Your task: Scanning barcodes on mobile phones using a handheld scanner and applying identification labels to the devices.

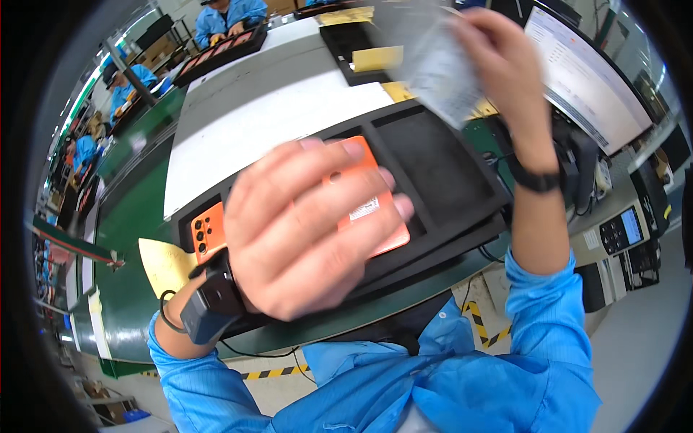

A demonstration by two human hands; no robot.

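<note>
The left hand [299, 224] covered much of the black tray [451, 162], hiding the left part of its near edge. Beneath the fingers lay an orange phone [390, 240], back up, around the middle of the tray; only its far end, its near right corner and part of a white label showed. The fingers were stretched out over it, slightly bent and narrowly parted. The thumb was out of sight, and whether the hand touched or gripped the phone could not be told.

A second orange phone [216, 234] lay toward the tray's left edge, cut off from view by the hand and wrist; its dark lenses showed. The wrist also overlapped a yellow paper [166, 265] beside the tray's left corner.

The right hand [498, 58], blurred, was raised beyond the tray's far right corner, fingers and thumb closed in a pinch on a clear plastic bag [444, 76]. The bag's upper end was smeared, its contents unreadable. The tray lay along the near edge of the green worktop [137, 202].
</note>
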